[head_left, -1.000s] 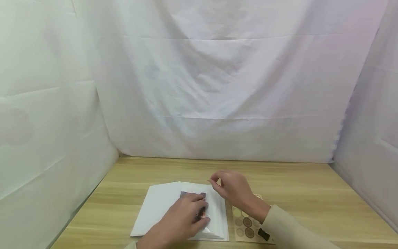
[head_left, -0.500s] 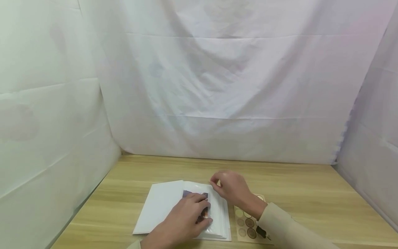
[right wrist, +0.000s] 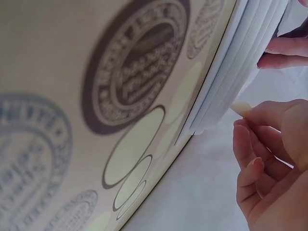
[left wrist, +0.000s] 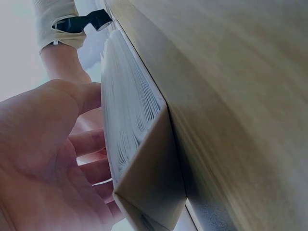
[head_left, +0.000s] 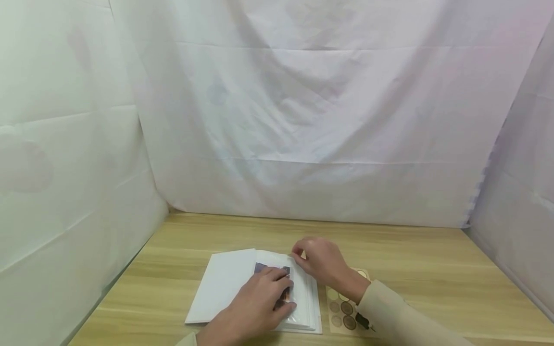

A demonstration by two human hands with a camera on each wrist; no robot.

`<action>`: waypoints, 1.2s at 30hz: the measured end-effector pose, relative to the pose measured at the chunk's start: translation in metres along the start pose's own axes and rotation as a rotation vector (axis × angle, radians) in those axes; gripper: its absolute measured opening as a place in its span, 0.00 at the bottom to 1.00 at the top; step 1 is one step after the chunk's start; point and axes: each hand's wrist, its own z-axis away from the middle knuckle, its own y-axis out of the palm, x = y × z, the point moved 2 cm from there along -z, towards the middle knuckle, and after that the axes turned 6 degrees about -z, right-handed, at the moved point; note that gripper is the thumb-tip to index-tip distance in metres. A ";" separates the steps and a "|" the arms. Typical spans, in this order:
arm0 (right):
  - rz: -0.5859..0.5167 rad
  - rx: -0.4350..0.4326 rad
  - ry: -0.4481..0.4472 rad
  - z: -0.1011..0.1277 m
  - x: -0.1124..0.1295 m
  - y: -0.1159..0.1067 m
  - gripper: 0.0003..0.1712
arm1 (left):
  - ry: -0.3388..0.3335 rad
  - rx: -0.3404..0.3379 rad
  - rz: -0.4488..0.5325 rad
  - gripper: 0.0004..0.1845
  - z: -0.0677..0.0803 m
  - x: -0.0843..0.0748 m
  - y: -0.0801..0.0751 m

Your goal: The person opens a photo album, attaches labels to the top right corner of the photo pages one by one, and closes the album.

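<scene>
A white open book (head_left: 225, 283) lies on the wooden table (head_left: 411, 269). A small dark photo (head_left: 270, 268) sits on its right page. My left hand (head_left: 277, 283) rests flat on the photo with straight fingers, and the left wrist view shows that hand (left wrist: 72, 159) against the book's page stack (left wrist: 130, 144). My right hand (head_left: 298, 252) hovers at the page's far right corner. In the right wrist view my right hand (right wrist: 250, 118) pinches a small cream sticker (right wrist: 240, 109) beside the page edges (right wrist: 236, 72).
A tan sticker sheet (head_left: 344, 307) with round printed seals lies right of the book, partly under my right sleeve, and fills the right wrist view (right wrist: 120, 96). White cloth (head_left: 303, 120) hangs behind the table and on both sides.
The view has shifted slightly. My right hand has dropped a little closer to the page corner. My left hand stays on the photo.
</scene>
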 end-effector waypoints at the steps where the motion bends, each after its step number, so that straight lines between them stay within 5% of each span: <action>1: -0.002 0.005 -0.001 0.000 0.000 0.000 0.03 | 0.000 0.002 0.001 0.16 0.000 0.000 0.000; 19: -0.054 0.101 -0.048 0.002 0.000 0.005 0.02 | 0.017 0.000 -0.020 0.14 0.001 -0.001 0.002; 36: 0.030 0.118 -0.150 0.008 0.008 0.000 0.08 | 0.040 -0.043 -0.036 0.10 0.003 -0.001 0.001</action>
